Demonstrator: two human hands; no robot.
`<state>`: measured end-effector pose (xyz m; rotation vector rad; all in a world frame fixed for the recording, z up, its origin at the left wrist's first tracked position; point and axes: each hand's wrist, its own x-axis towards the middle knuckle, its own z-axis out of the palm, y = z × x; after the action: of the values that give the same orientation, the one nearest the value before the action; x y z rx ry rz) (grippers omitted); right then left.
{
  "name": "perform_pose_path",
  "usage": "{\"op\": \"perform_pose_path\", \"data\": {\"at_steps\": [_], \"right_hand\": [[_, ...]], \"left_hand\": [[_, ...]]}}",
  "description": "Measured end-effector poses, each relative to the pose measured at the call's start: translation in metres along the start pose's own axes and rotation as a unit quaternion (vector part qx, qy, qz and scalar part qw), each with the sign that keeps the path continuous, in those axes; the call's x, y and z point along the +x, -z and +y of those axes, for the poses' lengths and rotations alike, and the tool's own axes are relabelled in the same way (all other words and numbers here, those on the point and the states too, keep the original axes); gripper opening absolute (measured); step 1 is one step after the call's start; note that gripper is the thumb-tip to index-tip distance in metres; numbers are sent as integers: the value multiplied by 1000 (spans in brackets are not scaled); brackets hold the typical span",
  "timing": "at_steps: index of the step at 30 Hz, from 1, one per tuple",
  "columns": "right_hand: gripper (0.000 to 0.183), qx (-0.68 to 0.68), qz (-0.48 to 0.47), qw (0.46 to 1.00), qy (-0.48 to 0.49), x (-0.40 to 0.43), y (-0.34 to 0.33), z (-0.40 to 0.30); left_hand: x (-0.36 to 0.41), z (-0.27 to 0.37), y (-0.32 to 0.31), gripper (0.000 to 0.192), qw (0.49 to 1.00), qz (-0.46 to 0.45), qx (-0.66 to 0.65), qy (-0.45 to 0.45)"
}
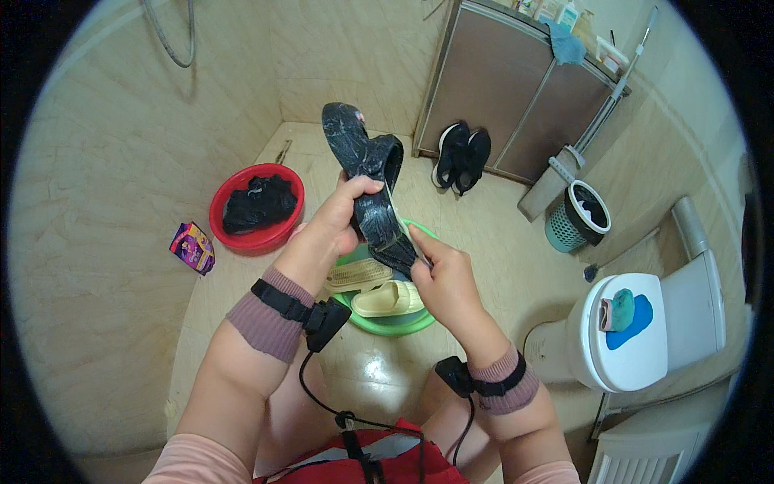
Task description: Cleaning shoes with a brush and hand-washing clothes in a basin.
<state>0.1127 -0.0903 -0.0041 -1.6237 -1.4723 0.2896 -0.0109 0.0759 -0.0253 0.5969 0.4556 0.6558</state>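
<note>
My left hand (338, 212) grips a wet black slipper (363, 145) around its middle, its surface streaked with whitish suds. In my right hand (444, 275) is a slim pale-edged tool, seemingly a scrubbing brush (396, 254) with dark bristles. It lies against the slipper's lower end; my fingers hide part of it. Below both hands stands a green basin (387, 330) containing water. A pair of pale yellow slippers (384, 299) sits in it, one with its strap facing up.
A red basin (257, 245) with dark cloth (260, 202) and a purple packet (193, 248) are at left. Black shoes (462, 157) rest by the cabinet (496, 78). At right are a waste basket (565, 227), a flat mop (550, 181) and a toilet (635, 357). Cables run from my wrist straps.
</note>
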Motion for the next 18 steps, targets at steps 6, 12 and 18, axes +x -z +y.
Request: {"op": "perform_pose_path", "data": {"at_steps": [6, 12, 18], "right_hand": [[43, -30, 82, 996, 3, 19, 14, 43], [43, -5, 2, 1000, 11, 3, -5, 2], [43, -34, 71, 997, -15, 20, 18, 35]], "left_hand": [[-29, -42, -56, 61, 995, -82, 45, 43], [0, -2, 1, 21, 998, -13, 8, 56], [-30, -48, -50, 38, 991, -71, 35, 105]]}}
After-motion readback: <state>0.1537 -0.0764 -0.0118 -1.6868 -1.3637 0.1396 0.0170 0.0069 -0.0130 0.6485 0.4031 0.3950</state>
